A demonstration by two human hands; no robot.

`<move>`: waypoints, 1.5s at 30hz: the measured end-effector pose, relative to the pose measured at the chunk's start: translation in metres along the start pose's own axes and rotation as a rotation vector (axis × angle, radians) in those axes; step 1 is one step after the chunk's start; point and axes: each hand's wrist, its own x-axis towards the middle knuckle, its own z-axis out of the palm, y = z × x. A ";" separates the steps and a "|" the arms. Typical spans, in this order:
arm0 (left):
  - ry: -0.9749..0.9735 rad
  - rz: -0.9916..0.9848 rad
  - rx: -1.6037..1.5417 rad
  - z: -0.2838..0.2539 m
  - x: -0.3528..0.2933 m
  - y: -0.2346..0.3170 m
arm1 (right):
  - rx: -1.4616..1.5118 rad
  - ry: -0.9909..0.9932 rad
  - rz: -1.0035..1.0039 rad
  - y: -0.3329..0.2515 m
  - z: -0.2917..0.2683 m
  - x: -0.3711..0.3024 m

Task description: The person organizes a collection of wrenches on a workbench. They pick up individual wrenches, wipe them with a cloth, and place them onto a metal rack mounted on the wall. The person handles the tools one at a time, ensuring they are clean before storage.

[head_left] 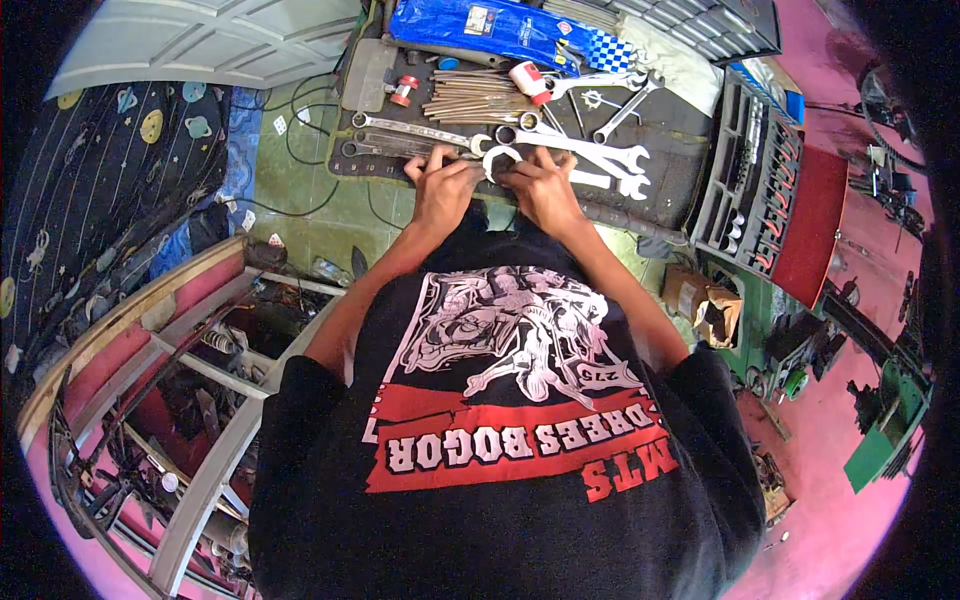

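Note:
My left hand [440, 190] is at the near edge of the dark work mat [660, 150], fingers bent; whatever lies under them is hidden. Beside it, my right hand [545, 192] closes on a large wrench [497, 160], whose curved bright end shows between my hands. Just beyond my left hand lie long combination wrenches [420, 130], side by side. More silver wrenches [590, 147] fan out past my right hand, their open jaws pointing right. A bundle of thin brown rods [475, 95] rests farther back, between a small red-and-white spool [404, 90] and a red-and-white container [530, 82].
A blue plastic package [490, 28] lies along the far side. On the right stands an opened socket-set case [745, 170] with a red lid [815, 225]. A cardboard box [703, 305] sits below the bench's right side. At lower left is a glass-topped wooden cabinet [215, 375].

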 end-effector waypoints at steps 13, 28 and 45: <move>0.041 -0.026 0.020 0.005 -0.001 0.004 | -0.145 0.175 0.079 -0.005 0.003 0.029; 0.035 -0.027 -0.024 0.001 -0.001 0.004 | -0.150 0.056 0.034 -0.010 -0.008 0.023; 0.031 -0.050 0.011 0.004 -0.002 0.006 | -0.227 0.028 0.034 -0.016 0.003 0.032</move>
